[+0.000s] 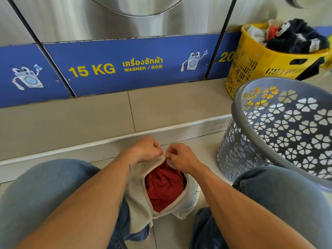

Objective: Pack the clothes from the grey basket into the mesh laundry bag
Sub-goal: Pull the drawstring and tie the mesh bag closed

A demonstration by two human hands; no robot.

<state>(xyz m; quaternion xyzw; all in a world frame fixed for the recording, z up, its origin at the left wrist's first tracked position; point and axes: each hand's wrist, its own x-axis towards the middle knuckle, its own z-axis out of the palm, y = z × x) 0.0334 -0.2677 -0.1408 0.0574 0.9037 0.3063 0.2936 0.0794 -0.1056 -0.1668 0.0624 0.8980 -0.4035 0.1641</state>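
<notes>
Mesh laundry bag (136,194) has its far edge pinched between both hands' fingers (170,151).

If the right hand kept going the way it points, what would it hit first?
Probably the left hand: the right hand points toward it, both pinching the far edge of the mesh laundry bag, though depth is unclear.

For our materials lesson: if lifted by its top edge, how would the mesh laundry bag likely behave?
Probably floppy: the mesh laundry bag sags and folds around the red clothes. Likely light for its size, holding soft fabric. Its opening gapes, so clothes might spill if tipped.
</notes>
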